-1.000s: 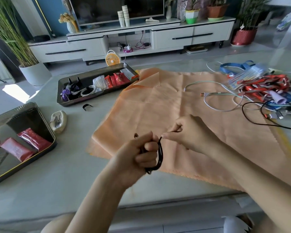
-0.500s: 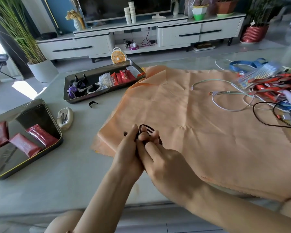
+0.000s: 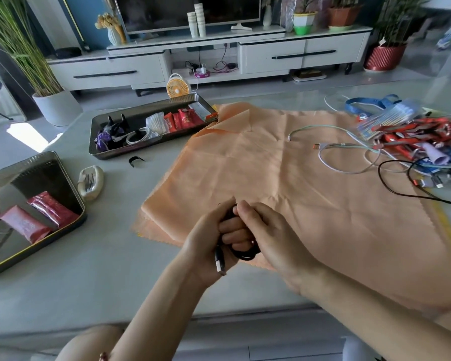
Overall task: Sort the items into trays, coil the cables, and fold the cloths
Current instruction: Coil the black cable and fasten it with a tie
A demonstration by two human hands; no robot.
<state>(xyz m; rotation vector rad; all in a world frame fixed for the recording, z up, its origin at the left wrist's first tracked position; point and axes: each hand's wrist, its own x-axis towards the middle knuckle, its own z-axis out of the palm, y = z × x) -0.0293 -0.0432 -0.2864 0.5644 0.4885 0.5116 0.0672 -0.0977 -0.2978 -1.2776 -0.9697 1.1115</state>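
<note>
the left hand (image 3: 206,243) grips the coiled black cable (image 3: 244,256), the right hand (image 3: 276,238) pinches its top; light and springy, it likely wants clamping across all loops.

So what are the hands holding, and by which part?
Coiled black USB cable: left hand grips its loops, plug poking out below; right hand pinches the coil's top.

Bright daylight from the left, with a blown-out sun patch on the floor (image 3: 29,136). Soft sheen on the table (image 3: 63,269), shadows pretty faint. Fisheye bends the edges, and the clutter pile (image 3: 414,136) far right looks kinda smeary.
</note>
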